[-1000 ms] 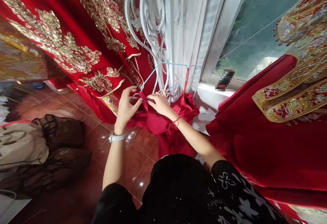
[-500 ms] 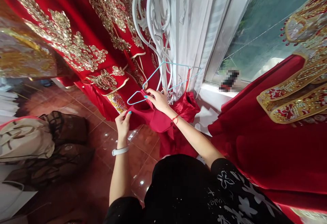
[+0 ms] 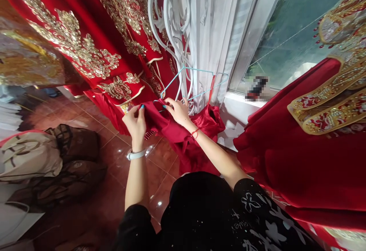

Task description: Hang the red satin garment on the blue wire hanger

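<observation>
A plain red satin garment hangs from a light blue wire hanger hooked on a white scrolled metal rack. My left hand, with a white wristband, pinches the garment's left edge, fingers closed. My right hand, with a red cord at the wrist, grips the fabric at the hanger's left end, fingers closed on cloth and wire. The garment's right shoulder bunches under the hanger's other end.
Red robes with gold embroidery hang at the left. A red embroidered gown fills the right. A window and white sill lie behind. Dark mesh bags rest on the brown tiled floor.
My left hand has risen from the garment's lower edge to its upper left edge. The fabric now covers the hanger's left loop, which showed bare half a second ago.
</observation>
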`<state>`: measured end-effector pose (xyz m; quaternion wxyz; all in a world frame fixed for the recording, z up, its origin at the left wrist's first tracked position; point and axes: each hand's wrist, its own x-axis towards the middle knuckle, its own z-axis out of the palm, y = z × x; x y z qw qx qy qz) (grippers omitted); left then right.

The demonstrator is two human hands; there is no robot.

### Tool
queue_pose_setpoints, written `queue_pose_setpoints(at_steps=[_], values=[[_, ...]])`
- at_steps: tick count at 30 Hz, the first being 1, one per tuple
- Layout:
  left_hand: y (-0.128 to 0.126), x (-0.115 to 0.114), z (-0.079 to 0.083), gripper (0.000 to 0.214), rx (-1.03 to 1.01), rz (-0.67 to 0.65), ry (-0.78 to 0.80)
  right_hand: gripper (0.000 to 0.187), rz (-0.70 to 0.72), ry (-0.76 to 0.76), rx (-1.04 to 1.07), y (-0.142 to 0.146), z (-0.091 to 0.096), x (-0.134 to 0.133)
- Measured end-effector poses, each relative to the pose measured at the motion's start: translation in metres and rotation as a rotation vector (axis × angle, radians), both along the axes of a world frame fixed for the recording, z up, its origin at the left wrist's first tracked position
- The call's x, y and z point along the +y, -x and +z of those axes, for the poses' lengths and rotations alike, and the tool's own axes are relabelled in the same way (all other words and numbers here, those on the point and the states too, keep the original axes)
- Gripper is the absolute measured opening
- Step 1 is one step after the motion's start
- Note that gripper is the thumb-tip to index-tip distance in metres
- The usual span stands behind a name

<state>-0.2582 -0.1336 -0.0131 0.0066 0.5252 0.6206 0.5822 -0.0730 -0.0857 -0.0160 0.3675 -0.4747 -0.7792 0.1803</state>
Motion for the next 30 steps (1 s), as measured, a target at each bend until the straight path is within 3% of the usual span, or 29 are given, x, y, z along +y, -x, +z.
queue_pose_setpoints(at_steps=[3, 6, 10, 15, 18, 22, 25, 30], values=[[-0.016, 0.008, 0.009, 0.024, 0.167, -0.004, 0.067, 0.022, -0.015, 0.006, -0.009, 0.002, 0.002, -0.001], [-0.022, 0.005, 0.004, 0.028, 0.237, -0.027, 0.092, 0.022, -0.012, 0.023, -0.014, 0.001, 0.004, -0.002], [-0.010, -0.001, 0.000, 0.044, 0.147, -0.271, 0.129, 0.021, -0.014, 0.041, -0.009, 0.000, 0.006, -0.004], [0.009, 0.005, 0.023, 0.068, 0.092, -0.598, 0.243, 0.021, 0.014, 0.049, -0.013, -0.002, 0.008, -0.006], [0.012, 0.007, 0.033, 0.075, 0.047, -0.696, 0.313, 0.022, 0.015, 0.062, -0.012, -0.004, 0.008, -0.006], [0.011, 0.007, 0.032, 0.076, -0.027, -0.707, 0.323, 0.023, 0.001, 0.056, -0.011, -0.003, 0.007, -0.009], [0.002, 0.013, 0.034, 0.059, -0.014, -0.623, 0.222, 0.022, 0.005, 0.053, -0.020, -0.002, 0.007, -0.010], [-0.021, 0.024, 0.055, 0.039, 0.066, -0.565, 0.124, 0.020, 0.023, 0.091, 0.018, -0.001, 0.008, -0.005]])
